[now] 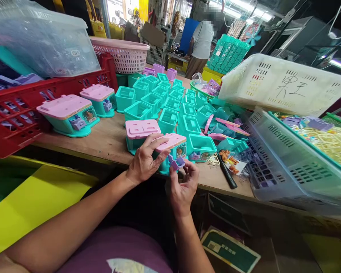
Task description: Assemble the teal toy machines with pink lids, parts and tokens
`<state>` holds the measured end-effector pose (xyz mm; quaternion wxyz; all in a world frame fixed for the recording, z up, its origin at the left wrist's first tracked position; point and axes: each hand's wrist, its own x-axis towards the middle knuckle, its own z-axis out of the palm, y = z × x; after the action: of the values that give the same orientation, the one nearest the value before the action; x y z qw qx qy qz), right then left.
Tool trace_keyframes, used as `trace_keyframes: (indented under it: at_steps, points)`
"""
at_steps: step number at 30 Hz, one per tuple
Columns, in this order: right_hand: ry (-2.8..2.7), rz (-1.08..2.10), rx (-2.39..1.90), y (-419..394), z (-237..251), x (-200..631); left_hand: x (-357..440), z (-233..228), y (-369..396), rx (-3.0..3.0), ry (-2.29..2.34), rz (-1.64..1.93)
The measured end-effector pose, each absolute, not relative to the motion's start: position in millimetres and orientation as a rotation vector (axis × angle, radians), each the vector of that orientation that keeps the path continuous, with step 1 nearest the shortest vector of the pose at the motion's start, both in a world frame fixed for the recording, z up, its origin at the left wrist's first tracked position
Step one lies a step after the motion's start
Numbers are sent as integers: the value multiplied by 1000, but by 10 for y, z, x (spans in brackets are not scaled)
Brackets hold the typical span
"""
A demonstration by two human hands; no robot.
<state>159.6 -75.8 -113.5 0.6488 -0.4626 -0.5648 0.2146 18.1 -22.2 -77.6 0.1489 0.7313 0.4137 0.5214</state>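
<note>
My left hand (146, 157) rests on a teal plastic toy box with a pink lid (172, 141), fingers closed over its left side. Between the fingertips of my right hand (184, 185) is a small purple plastic part (176, 162), at the front of that box. I cannot tell whether it touches the box. Another pink-lidded box (142, 129) stands just behind my left hand. To the right is a lidless teal box (201, 146) with a purple part on its front.
Rows of open teal boxes (167, 117) cover the table's middle. Two pink-lidded boxes (66, 113) stand left beside a red crate (14, 110). A black-handled tool (227, 170) lies near a clear crate (272, 163). A person (201, 41) stands in the background.
</note>
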Motion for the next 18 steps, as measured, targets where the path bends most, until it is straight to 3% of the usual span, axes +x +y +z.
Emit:
trace_keyframes:
  at_steps: [9,18]
  points:
    - [-1479,117,-1092,-812,-1136,1617,180,-825,-240,2097,1171,1504]
    - [-1527,10,-1073,-841,-1219,1593,225,-865,-283,2157,1126,1509]
